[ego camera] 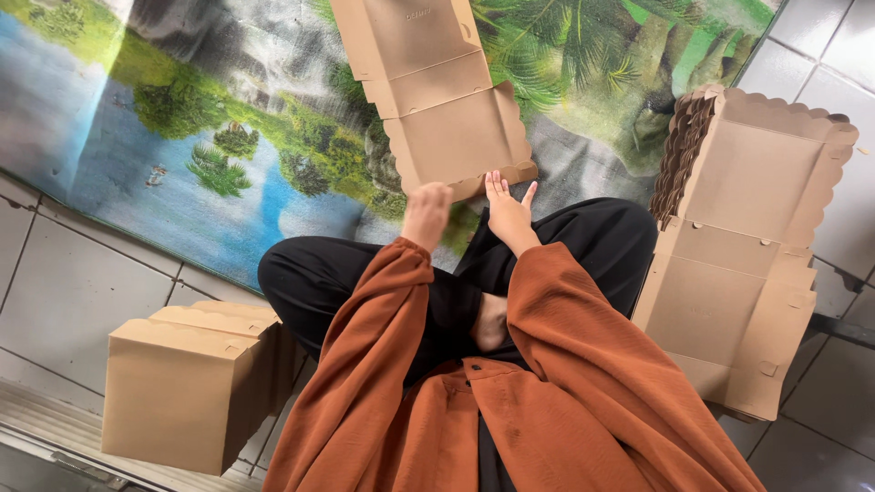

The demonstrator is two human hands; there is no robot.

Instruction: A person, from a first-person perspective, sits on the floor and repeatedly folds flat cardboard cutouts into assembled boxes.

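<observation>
Two hands on a flat cardboard box blank, seen from above.

The unfolded box blank [437, 100] lies on the landscape-print mat [182, 137]. At its near scalloped edge the right hand [507, 208] presses flat with fingers spread; the left hand [427, 211] beside it is curled, its grip unclear. Right of the blank is a stack of flat blanks [747, 237]; well to the left stand closed assembled boxes [182, 383], contents hidden.

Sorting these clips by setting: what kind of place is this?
Probably a home or small workshop floor used for folding boxes: a tiled floor, a landscape-print mat, a stack of flat cardboard blanks and folded boxes.
</observation>
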